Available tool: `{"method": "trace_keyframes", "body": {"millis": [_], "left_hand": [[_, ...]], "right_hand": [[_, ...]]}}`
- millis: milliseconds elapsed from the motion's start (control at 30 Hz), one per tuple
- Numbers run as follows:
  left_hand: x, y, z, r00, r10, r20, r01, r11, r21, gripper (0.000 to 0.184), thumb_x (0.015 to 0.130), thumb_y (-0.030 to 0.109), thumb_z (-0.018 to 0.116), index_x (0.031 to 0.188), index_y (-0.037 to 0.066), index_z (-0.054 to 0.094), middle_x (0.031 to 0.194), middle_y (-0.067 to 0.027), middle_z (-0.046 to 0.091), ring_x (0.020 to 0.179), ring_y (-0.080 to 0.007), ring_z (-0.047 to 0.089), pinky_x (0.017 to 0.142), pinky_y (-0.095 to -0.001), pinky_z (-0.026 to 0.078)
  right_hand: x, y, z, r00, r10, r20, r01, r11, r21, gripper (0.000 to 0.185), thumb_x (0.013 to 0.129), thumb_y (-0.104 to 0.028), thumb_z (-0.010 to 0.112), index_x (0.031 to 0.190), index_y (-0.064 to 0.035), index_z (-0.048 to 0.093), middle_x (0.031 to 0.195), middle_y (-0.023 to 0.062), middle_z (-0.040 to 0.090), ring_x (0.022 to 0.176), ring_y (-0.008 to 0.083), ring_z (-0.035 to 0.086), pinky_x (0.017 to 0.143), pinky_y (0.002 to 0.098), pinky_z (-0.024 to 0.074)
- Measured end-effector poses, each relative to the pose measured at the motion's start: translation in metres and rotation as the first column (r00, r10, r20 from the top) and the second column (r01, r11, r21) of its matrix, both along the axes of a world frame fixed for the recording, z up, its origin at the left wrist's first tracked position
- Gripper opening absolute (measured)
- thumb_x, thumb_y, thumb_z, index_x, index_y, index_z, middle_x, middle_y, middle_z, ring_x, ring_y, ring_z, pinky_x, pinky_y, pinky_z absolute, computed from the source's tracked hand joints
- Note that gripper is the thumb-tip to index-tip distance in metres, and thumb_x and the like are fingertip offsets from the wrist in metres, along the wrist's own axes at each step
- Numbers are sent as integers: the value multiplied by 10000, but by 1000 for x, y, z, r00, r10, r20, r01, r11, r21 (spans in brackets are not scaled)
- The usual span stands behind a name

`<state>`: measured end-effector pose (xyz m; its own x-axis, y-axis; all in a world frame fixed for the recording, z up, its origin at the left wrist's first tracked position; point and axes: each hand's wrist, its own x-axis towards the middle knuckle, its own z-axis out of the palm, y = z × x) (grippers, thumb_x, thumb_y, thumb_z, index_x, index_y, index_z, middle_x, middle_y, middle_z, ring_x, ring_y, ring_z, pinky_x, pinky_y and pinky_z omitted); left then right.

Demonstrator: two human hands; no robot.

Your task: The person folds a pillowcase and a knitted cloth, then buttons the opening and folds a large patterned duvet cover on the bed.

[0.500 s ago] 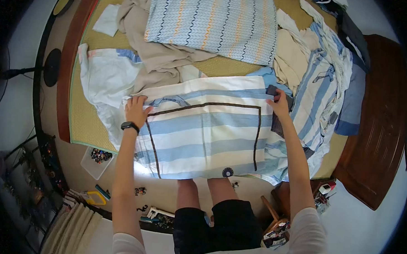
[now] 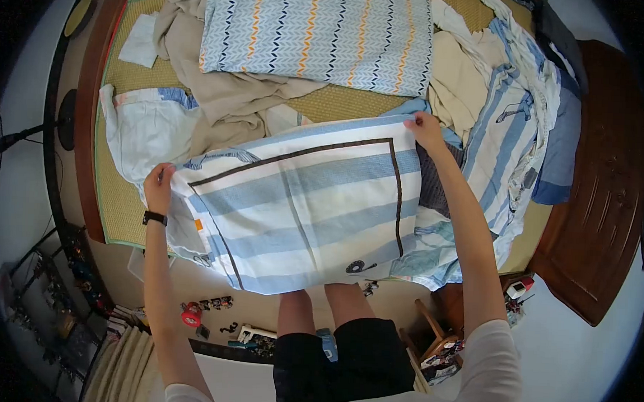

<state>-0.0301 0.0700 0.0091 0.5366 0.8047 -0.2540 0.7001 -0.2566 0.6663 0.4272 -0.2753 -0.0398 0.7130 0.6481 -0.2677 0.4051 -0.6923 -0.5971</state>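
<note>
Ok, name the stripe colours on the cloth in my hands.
The held cloth has light blue and white stripes, best seen in the head view.

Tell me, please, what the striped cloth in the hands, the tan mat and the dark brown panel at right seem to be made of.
Striped cloth: matte woven fabric, perhaps cotton, since it sags softly and shows a crease. Tan mat: fairly matte straw or rattan, possibly synthetic, judging by its fine woven texture. Dark brown panel: probably wood, seemingly varnished, given its colour, sheen and grooves.
</note>
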Motion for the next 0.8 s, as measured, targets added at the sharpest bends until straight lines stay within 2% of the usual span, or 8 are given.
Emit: {"method": "trace_keyframes", "body": {"millis": [67, 133, 200, 267, 400, 600, 667, 800], "left_hand": [[-1, 4, -22, 999, 18, -39, -17, 1000, 23, 145, 741, 131, 555, 823, 12, 555, 671, -13, 526, 619, -83, 437, 572, -201, 364], [-5, 4, -37, 980, -195, -45, 197, 901, 386, 140, 721, 137, 578, 796, 20, 556, 676, -4, 513, 629, -80, 428, 582, -192, 357], [-6, 5, -40, 990, -142, 20, 128, 936, 327, 130, 696, 140, 606, 761, 38, 556, 703, 2, 522, 661, -68, 447, 592, -188, 353], [1, 3, -23, 994, 110, -12, -110, 971, -214, 149, 684, 162, 617, 751, 41, 562, 719, -51, 564, 678, -131, 511, 633, -223, 377], [4, -2, 2, 997, 70, 23, -56, 917, -396, 149, 677, 153, 629, 764, 51, 563, 736, -34, 575, 692, -121, 523, 630, -224, 376], [-8, -10, 16, 954, -273, 126, 282, 957, -64, 115, 607, 77, 652, 681, 41, 572, 822, -89, 566, 795, -204, 509, 693, -285, 386], [-9, -20, 23, 924, -374, -78, 380, 920, 90, 93, 588, 45, 641, 652, 36, 574, 874, -119, 549, 858, -256, 481, 745, -324, 379], [-7, -21, 20, 953, -303, 16, 293, 932, 212, 66, 633, 45, 610, 695, 37, 588, 866, -112, 557, 840, -255, 488, 742, -311, 380]], "right_hand": [[-3, 2, -9, 993, 61, 98, -54, 996, -74, 271, 628, -201, 642, 707, 17, 503, 570, 87, 458, 539, 114, 444, 488, 265, 347], [-2, 13, -7, 1000, -10, 2, 10, 951, -310, 259, 619, -208, 656, 697, -1, 521, 572, 62, 473, 528, 117, 440, 481, 257, 345], [0, 14, -6, 977, -117, -176, 74, 970, -230, 252, 623, -209, 659, 715, -11, 533, 604, 48, 494, 550, 108, 452, 489, 249, 349], [-2, 15, 0, 912, -208, -355, 157, 973, -167, 245, 627, -209, 661, 732, -20, 545, 635, 35, 515, 572, 100, 465, 497, 241, 354], [-3, 19, 18, 816, -225, -533, 271, 962, 9, 221, 652, -182, 653, 774, -27, 553, 658, 1, 519, 586, 65, 450, 516, 211, 353], [-3, 14, 25, 807, -212, -551, 288, 956, 53, 194, 662, -187, 645, 750, -32, 571, 631, -12, 520, 570, 62, 450, 516, 195, 346], [0, 10, 23, 846, -277, -456, 248, 961, -123, 156, 681, -182, 628, 742, -44, 587, 620, -17, 523, 559, 57, 445, 519, 192, 342], [-2, 10, 25, 818, -297, -493, 281, 954, -107, 143, 691, -179, 621, 753, -52, 598, 634, -19, 533, 552, 54, 438, 520, 192, 338]]}}
